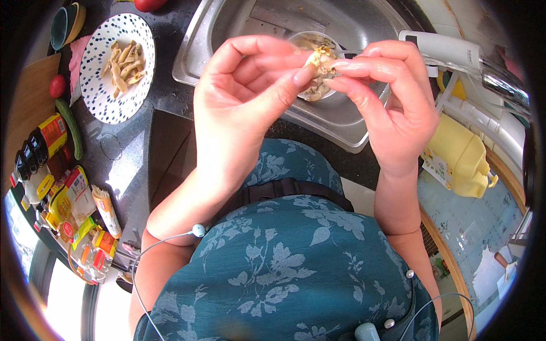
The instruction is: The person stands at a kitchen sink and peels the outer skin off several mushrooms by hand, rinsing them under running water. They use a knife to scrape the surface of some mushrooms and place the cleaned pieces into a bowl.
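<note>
Between the fingertips of both hands is a soft, pale yellow piece of food (320,59) with darker bits on it, possibly shellfish meat. My left hand (251,91) pinches it between thumb and fingers, palm turned up. From the other side, the fingertips of my right hand (394,93) pinch at it. Under the hands, a white-rimmed bowl (315,33) holds more pale pieces and stands in the steel sink (362,21). Clear water (448,62) streams from the chrome faucet (505,85) behind my right hand towards the bowl.
A patterned oval plate (96,98) of pale elongated pieces (123,68) rests on the dark counter (128,145) at left. Beyond it lie a cucumber (70,128), a red tomato-like item (57,86) and several bottles and packets. A yellow jug (458,155) stands right of the sink.
</note>
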Tool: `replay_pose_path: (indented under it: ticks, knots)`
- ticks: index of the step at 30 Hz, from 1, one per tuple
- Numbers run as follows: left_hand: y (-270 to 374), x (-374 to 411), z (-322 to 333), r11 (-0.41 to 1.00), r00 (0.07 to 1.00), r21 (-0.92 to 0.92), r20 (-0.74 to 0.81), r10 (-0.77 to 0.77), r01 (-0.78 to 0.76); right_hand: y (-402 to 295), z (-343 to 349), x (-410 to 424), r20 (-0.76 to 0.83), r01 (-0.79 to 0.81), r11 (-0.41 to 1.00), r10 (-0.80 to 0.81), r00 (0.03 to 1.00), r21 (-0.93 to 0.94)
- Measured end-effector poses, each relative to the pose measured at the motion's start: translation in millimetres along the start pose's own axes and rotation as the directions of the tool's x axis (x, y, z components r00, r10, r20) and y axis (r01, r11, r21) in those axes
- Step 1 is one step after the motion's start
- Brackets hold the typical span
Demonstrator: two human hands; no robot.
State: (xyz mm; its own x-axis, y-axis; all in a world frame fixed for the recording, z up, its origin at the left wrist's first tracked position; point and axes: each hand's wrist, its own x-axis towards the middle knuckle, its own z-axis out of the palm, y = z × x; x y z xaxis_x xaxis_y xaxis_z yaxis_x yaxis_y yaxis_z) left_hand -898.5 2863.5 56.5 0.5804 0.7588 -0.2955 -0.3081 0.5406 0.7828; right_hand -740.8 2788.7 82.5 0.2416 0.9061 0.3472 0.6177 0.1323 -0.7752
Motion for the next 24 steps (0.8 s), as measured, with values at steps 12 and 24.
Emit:
replay_pose_path:
  ticks: [12,24]
  knots:
    - [3.7,-0.2,-0.1,0.997,0.999,-0.053,0.013,-0.051,0.051,-7.1,1.4,6.3,0.057,-0.083,0.996,0.081,0.995,0.037]
    - [2.2,1.5,-5.2,0.967,0.981,-0.184,0.112,-0.156,0.175,12.3,-10.5,-7.9,0.098,-0.326,0.737,0.335,0.937,0.592]
